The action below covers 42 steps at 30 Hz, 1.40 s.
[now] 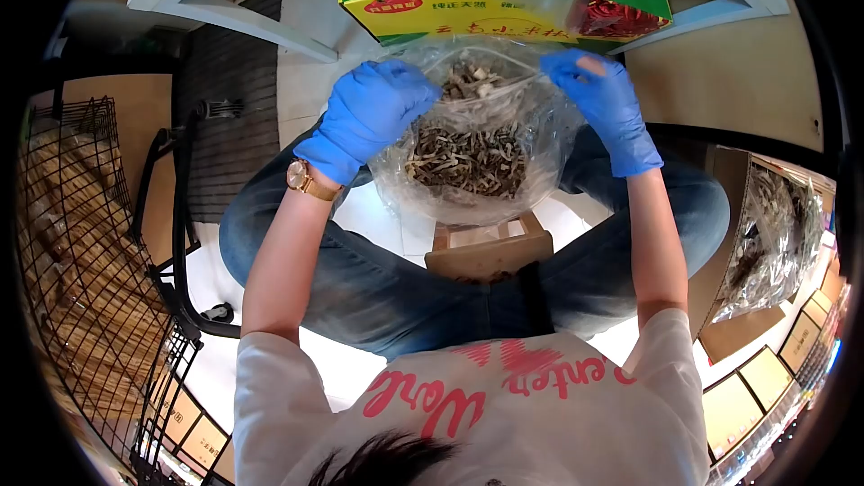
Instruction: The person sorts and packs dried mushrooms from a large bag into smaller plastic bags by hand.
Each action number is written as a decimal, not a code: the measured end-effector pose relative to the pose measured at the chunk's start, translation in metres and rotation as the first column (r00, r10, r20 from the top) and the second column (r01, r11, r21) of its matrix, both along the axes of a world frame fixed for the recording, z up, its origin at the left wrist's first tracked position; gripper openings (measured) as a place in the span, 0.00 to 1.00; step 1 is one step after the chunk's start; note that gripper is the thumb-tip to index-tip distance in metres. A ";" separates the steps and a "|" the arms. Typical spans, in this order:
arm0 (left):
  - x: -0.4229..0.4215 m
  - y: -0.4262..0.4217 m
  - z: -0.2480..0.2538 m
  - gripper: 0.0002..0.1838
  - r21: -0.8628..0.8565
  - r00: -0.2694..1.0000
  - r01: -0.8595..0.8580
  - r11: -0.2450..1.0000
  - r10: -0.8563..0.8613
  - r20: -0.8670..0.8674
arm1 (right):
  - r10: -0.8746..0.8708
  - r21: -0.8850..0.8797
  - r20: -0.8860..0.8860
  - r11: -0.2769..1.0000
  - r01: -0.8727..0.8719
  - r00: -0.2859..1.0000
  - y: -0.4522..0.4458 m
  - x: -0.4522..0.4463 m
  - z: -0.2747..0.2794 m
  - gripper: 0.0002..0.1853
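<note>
Both hands wear blue gloves. My left hand (382,108) is closed on the left side of a small clear bag's edge, with its fingers pinched together. Opposite it, my right hand (601,94) pinches the right end of the same edge, which stretches between them. The small clear bag (504,90) holds pale and brown dried pieces. Beneath it a large clear plastic bag (405,184) lies spread over a wooden stool (490,256) between my knees, with dark dried strips (468,160) inside.
A green and yellow carton (504,4) stands just beyond the bags. At the left is a black wire basket (81,261) of long tan sticks beside a black metal frame (184,216). An open box with a plastic bag of dried goods (769,243) sits at the right.
</note>
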<state>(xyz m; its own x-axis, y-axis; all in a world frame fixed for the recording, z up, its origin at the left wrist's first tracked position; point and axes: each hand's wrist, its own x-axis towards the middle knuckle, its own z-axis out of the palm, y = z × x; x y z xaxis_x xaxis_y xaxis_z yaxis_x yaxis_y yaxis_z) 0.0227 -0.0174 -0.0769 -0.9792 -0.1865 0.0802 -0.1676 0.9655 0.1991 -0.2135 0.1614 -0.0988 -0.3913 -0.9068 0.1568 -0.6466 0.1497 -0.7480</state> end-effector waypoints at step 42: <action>-0.017 0.028 0.016 0.32 0.401 0.918 -0.394 0.827 0.378 0.122 | -0.012 -0.388 -0.226 0.918 -0.079 0.974 0.004 0.016 0.055 0.14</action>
<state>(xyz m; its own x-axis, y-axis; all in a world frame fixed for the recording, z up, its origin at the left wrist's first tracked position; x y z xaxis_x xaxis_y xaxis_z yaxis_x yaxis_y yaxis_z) 0.0060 0.0104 -0.0609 -0.8212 -0.5574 -0.1217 -0.5239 0.6522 0.5479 -0.1971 0.1654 -0.0436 -0.2766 -0.7657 0.5807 -0.8006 -0.1507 -0.5800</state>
